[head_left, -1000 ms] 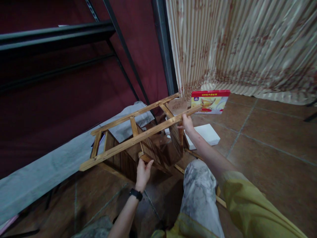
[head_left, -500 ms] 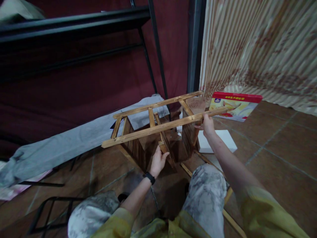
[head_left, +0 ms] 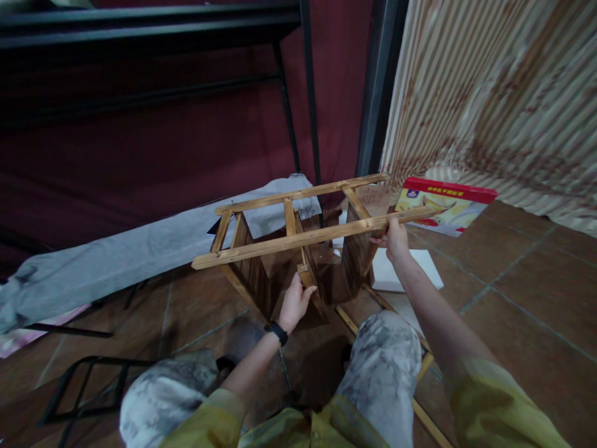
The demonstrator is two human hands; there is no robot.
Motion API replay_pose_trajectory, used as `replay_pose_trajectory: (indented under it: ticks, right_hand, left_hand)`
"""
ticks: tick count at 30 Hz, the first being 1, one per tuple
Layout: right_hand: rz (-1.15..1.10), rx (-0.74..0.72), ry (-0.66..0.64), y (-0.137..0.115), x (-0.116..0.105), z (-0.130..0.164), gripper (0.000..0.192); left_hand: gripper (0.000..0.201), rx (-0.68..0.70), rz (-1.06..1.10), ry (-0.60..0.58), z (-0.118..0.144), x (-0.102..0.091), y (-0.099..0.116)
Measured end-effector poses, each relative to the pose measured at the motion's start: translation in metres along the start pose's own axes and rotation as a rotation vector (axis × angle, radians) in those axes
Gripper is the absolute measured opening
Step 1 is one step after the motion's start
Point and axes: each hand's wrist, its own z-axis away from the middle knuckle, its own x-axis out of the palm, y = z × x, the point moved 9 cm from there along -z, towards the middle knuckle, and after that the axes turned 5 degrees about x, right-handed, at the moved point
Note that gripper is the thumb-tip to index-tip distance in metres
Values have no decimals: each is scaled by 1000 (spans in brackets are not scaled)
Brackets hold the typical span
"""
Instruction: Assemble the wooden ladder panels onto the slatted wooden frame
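The brown ladder-shaped wooden frame (head_left: 321, 236) looks smooth, its grain and knots showing; the slatted brown wooden panels (head_left: 357, 252) below are darker and streaked. The flat red-and-yellow box (head_left: 459, 214) appears printed cardboard, the long grey drape (head_left: 140, 242) matt, creased cloth, the striped beige curtain (head_left: 443, 81) pleated fabric with a sheen.

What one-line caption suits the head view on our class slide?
Left hand gripping a middle board, right hand on the near rail of a wooden frame, white box nearby.
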Motion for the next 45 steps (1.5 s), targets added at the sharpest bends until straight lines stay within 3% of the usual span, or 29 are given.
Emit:
replay_pose_trajectory:
  ticks: [9, 17, 27, 36, 45]
  right_hand:
    - [23, 11, 26, -1, -1, 0, 22]
    - [0, -5, 6, -2, 1, 2, 19]
    - [18, -3, 37, -2, 1, 4, 18]
    - [59, -12, 42, 0, 3, 8, 22]
    - [42, -48, 32, -4, 6, 11, 24]
  left_hand:
    - [41, 36, -53, -10, 0, -7, 2]
    - [46, -5, -130, -53, -2, 2, 5]
    - [33, -35, -247, -110, -2, 5, 8]
    - [37, -24, -303, -145, 0, 4, -1]
    - [38, -2, -185, -93, -3, -8, -17]
